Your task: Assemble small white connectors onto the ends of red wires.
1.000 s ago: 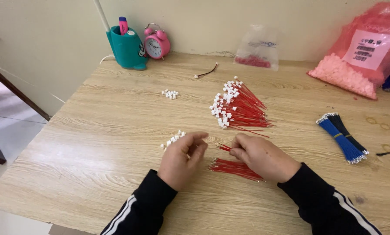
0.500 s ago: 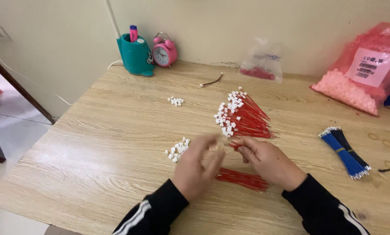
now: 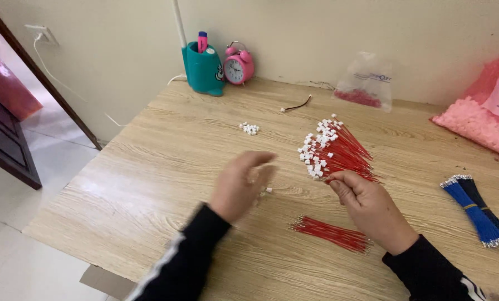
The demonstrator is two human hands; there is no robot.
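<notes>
A wooden table (image 3: 149, 161) fills the view. At its far right lies a pink bag (image 3: 483, 117); a teal pen holder (image 3: 203, 69) and pink alarm clock (image 3: 238, 64) stand at the far edge. A fan of red wires with white connectors (image 3: 336, 147) lies right of centre, a bare red wire bundle (image 3: 333, 234) nearer. The right hand (image 3: 369, 206) pinches a wire at the fan's near edge. The left hand (image 3: 239, 184), blurred, hovers with fingers loosely curled; whether it holds anything is unclear. Small white connectors (image 3: 250, 129) lie beyond it.
</notes>
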